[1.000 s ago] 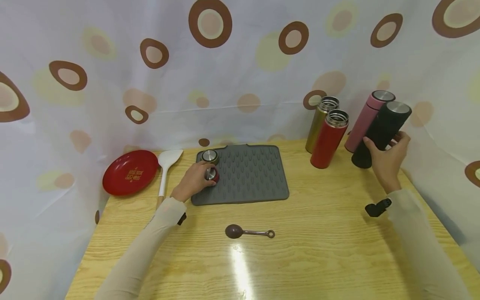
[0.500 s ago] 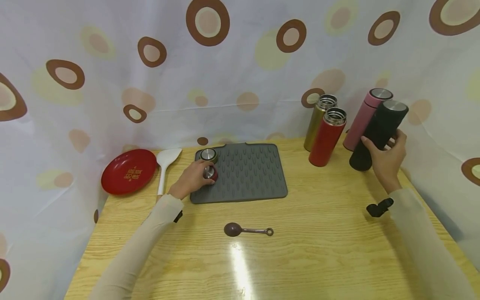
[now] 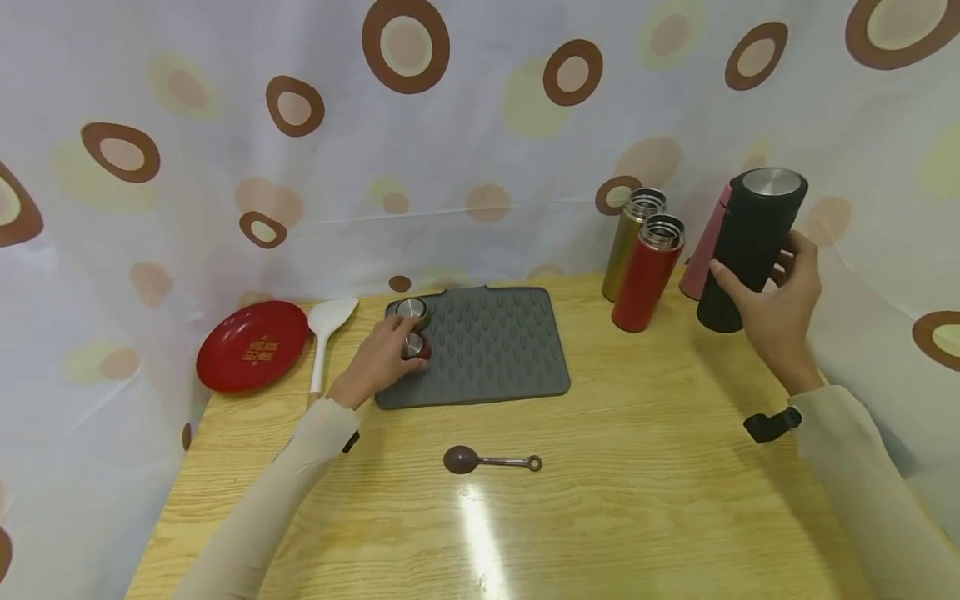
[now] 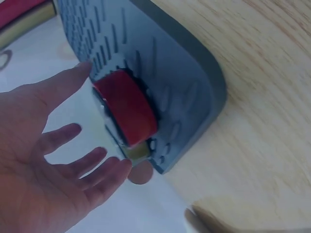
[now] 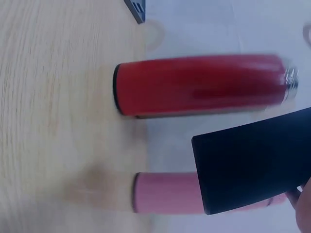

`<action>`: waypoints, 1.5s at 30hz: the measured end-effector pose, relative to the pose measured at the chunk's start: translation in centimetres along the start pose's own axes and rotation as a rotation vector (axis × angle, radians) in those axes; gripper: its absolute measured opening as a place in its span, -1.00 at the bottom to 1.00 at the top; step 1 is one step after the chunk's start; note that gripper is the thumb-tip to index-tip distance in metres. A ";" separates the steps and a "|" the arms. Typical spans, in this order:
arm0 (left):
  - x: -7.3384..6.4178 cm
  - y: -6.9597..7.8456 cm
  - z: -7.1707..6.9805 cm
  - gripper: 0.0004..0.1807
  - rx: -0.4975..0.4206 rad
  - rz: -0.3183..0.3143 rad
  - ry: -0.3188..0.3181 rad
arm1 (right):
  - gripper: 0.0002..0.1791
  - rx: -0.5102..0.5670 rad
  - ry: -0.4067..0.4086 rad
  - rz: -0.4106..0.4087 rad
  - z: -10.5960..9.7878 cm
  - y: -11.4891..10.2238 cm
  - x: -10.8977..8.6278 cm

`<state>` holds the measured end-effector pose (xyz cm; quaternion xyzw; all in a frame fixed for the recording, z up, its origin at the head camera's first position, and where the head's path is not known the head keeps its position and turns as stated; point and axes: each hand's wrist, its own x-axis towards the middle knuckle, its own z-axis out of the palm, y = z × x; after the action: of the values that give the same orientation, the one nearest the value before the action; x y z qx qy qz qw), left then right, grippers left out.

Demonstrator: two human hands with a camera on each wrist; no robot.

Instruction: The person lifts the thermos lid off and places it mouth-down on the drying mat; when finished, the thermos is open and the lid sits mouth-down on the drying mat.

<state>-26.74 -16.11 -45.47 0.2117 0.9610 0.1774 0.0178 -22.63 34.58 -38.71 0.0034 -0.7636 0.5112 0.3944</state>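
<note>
Head | left grip (image 3: pixel 377 358): apart, near red lid (image 3: pixel 414 346) | right grip (image 3: pixel 782 321): clamped on black bottle (image 3: pixel 752 237)

We log a plain cream left sleeve (image 3: pixel 262 504) at lower left, a matching right sleeve (image 3: pixel 866 492) at lower right. Black knobbed device (image 3: pixel 768 427) by right cuff (image 3: pixel 813 402); dark piece (image 3: pixel 351 442) by left cuff (image 3: pixel 335 422). Left hand (image 3: pixel 377 358), right hand (image 3: pixel 783 317): bare.

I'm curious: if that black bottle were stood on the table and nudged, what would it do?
The black bottle would probably tip if pushed high up, being tall and narrow. On its side it might roll, judging by its round silver top. Its straight, undented sides suggest it's stiff.
</note>
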 end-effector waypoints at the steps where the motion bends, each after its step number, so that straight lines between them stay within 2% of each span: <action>1: -0.1 0.2 -0.1 -0.20 0.005 0.018 0.024 | -0.21 -0.007 -0.016 -0.032 0.1 -0.3 -0.1; 4: -0.1 0.7 -0.3 -0.21 0.013 0.063 0.089 | -0.15 -0.054 -0.086 -0.156 0.4 -0.4 -0.4; 8: -0.2 1.6 -0.7 -0.26 -0.002 0.119 0.167 | -0.19 -0.125 -0.215 -0.364 1.1 0.1 -0.7; 11: -0.5 2.6 -1.1 -0.28 -0.031 0.180 0.231 | -0.02 -0.181 -0.314 -0.494 1.8 -0.5 -1.4; 12: -0.7 3.0 -1.2 -0.27 -0.043 0.197 0.248 | 0.03 -0.203 -0.348 -0.526 2.1 -0.8 -1.7; 14: -0.9 4.0 -1.4 -0.27 -0.063 0.233 0.281 | 0.00 -0.242 -0.399 -0.580 2.6 -1.3 -2.3; 20: -1.7 7.3 -2.0 -0.18 -0.149 0.347 0.343 | -0.18 -0.274 -0.530 -0.741 4.3 -2.1 -3.9; 22: -2.0 8.3 -2.1 -0.14 -0.171 0.394 0.368 | -0.18 -0.287 -0.573 -0.785 4.8 -2.3 -4.3; 26: -2.3 9.8 -2.2 -0.08 -0.199 0.490 0.398 | 0.01 -0.302 -0.637 -0.844 5.6 -2.7 -5.2; 29: -2.4 10.7 -2.1 -0.08 -0.194 0.566 0.403 | 0.04 -0.296 -0.669 -0.884 6.0 -2.9 -5.8; 34: -2.8 11.9 -1.9 -0.16 -0.102 0.750 0.448 | -0.20 -0.261 -0.722 -0.925 6.8 -3.3 -6.5; 37: -3.1 12.3 -1.8 -0.23 -0.031 0.847 0.462 | -0.21 -0.254 -0.742 -0.943 7.1 -3.5 -6.9; 41: -3.3 12.4 -1.7 -0.25 0.022 0.897 0.447 | -0.08 -0.249 -0.750 -0.956 7.5 -3.6 -7.2; 45: -3.5 12.3 -1.7 -0.29 -0.003 0.893 0.447 | -0.21 -0.239 -0.750 -0.955 7.7 -3.7 -7.3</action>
<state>-18.81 -7.70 -39.69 0.5591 0.7567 0.2100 -0.2659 -20.68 23.87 -41.52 0.4801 -0.8164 0.1533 0.2820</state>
